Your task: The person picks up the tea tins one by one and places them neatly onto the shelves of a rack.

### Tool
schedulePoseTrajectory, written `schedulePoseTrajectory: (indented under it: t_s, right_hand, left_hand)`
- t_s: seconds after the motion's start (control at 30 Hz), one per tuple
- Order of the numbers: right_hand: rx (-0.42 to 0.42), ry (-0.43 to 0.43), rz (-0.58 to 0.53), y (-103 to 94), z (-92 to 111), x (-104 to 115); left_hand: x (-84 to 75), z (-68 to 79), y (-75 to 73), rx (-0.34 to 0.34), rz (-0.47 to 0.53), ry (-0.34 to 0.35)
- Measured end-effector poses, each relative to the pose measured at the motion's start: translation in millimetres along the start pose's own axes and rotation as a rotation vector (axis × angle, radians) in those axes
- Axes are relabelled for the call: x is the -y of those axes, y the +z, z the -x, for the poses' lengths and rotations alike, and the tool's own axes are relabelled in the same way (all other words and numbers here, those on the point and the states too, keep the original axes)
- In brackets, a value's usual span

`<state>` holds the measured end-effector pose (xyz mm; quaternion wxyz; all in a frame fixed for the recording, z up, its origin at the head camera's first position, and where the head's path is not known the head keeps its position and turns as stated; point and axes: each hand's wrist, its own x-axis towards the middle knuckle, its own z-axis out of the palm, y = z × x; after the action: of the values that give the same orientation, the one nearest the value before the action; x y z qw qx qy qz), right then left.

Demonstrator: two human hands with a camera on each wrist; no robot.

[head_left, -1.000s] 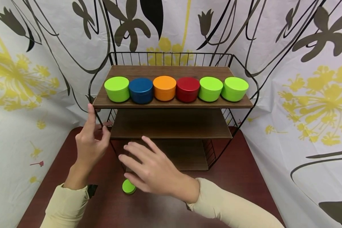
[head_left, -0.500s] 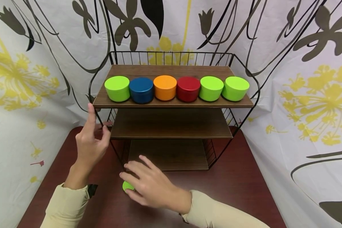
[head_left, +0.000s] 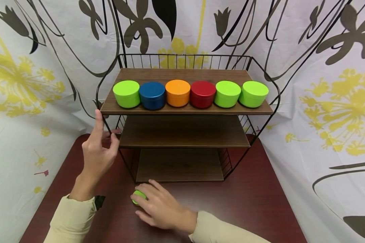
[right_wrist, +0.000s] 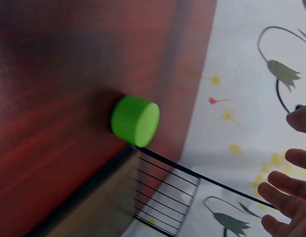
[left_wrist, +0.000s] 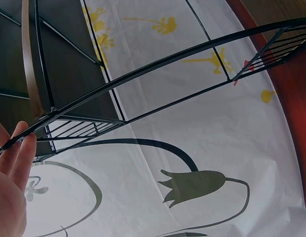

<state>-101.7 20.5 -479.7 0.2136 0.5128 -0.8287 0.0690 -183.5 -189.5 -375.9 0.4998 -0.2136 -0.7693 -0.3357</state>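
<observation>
Several round lidded tins line the top board of a three-tier wire-framed shelf rack (head_left: 185, 131): a blue one (head_left: 152, 96), an orange one (head_left: 177, 93), a red one (head_left: 202, 95) and green ones (head_left: 126, 94). My left hand (head_left: 97, 148) holds the rack's black side wire, fingers on either side of it in the left wrist view. Another green tin (right_wrist: 135, 121) stands on the table in front of the rack's lower left corner. Over it in the head view is my right hand (head_left: 161, 206), fingers spread and partly hiding it; the right wrist view shows them apart from the tin.
The rack's middle board (head_left: 184, 131) and bottom board (head_left: 179, 165) sit below the tins. A dark red table (head_left: 246, 202) carries the rack. Patterned white cloth (head_left: 322, 118) hangs behind and on both sides.
My right hand has come down and toward the table's front, from before the lower shelf to over the loose green tin. My left hand stays on the rack's side wire.
</observation>
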Motion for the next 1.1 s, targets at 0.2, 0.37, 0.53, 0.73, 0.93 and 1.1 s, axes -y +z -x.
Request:
schedulePoseTrajectory:
  t_s: [0.2, 0.37, 0.53, 0.73, 0.93, 1.1]
  right_hand:
    - [0.024, 0.011, 0.003, 21.6, 5, 5]
    - [0.046, 0.029, -0.004, 40.5, 10, 7]
    - [0.055, 0.044, 0.003, 57.5, 16, 8]
    - [0.061, 0.069, -0.017, 72.9, 20, 10]
    - [0.098, 0.072, 0.017, 84.9, 21, 12]
    - [0.130, 0.094, 0.012, 95.3, 19, 12]
  left_hand:
    - [-0.3, 0.4, -0.6, 0.006, -0.011, 0.000]
    - [-0.3, 1.1, -0.9, 0.008, -0.019, 0.001]
    - [-0.4, 1.5, -0.5, 0.000, -0.025, 0.003]
    - [0.3, 1.7, 0.1, -0.006, -0.026, 0.008]
    - [0.2, 1.3, 0.8, -0.012, -0.026, 0.013]
    - [0.4, 1.0, 1.2, -0.017, -0.022, 0.015]
